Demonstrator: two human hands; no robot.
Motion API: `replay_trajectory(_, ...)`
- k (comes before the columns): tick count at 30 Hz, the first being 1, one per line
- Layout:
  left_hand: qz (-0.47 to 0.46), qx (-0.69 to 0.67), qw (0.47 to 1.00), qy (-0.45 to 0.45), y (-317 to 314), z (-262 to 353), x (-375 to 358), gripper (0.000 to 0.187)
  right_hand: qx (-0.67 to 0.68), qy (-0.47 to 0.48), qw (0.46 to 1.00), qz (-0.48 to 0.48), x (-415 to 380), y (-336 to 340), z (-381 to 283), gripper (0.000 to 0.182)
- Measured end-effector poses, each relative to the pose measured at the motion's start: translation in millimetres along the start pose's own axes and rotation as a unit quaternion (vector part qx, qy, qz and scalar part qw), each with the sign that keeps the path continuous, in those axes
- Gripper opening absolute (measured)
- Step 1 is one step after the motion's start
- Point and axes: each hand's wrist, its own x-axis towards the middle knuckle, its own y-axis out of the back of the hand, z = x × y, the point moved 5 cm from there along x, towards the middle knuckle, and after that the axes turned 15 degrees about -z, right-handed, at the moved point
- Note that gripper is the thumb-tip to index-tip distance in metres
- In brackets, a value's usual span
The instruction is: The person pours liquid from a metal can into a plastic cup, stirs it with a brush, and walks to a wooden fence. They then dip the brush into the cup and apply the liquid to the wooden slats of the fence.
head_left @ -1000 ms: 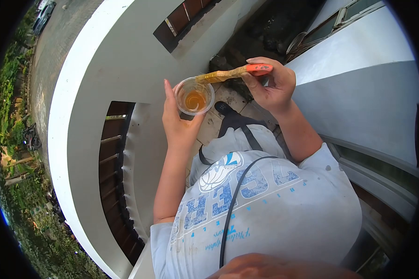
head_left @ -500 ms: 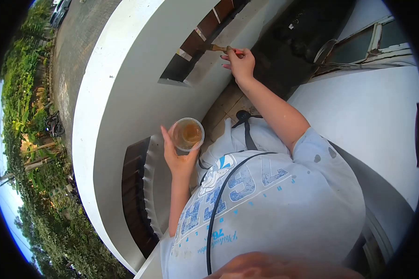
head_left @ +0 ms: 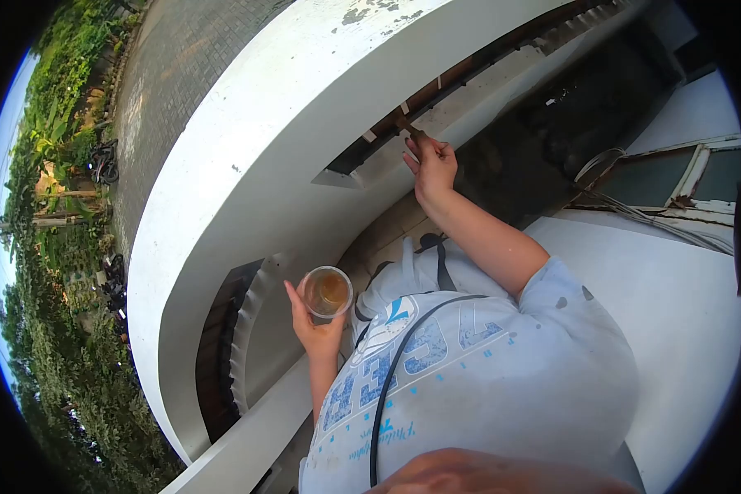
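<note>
My left hand (head_left: 319, 328) is wrapped round a clear plastic cup (head_left: 328, 292) with some amber-brown liquid in it, near my chest. Farther forward, my right hand (head_left: 435, 167) is closed on a small paintbrush (head_left: 409, 127). The bristles meet, or nearly meet, the dark brown strip (head_left: 461, 76) set in a long slot of the curved white wall (head_left: 280, 123). Pale pieces cross the strip at intervals. The brush handle is mostly hidden by my fingers.
A second slot with dark brown slats (head_left: 214, 362) lies at the lower left. At the right are a weathered window frame (head_left: 690, 177) and loose cables (head_left: 646, 216). Beyond the wall are a paved road (head_left: 169, 78), motorbikes and greenery.
The view has tilted and shifted, so more of the wall top and strip shows. My right hand and the brush now appear farther right and lower; the cup stays in my left hand.
</note>
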Motion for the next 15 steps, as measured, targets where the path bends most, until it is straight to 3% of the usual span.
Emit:
replay_trajectory(3,-0.007,0.016,1.000,0.008,-4.0,0.5,2.9,0.122,0.006,-0.012,1.000,-0.020,-2.8,24.6,8.7,0.034)
replay_trajectory(9,-0.058,0.045,0.996,0.050,-15.7,9.1,-4.0,0.121,-0.013,-0.016,0.994,0.108,29.6,84.1,39.2,0.032)
replay_trajectory(15,-0.110,0.055,0.989,0.076,-35.6,7.6,-5.2,0.121,0.000,0.014,0.999,0.049,36.1,59.1,24.0,0.032)
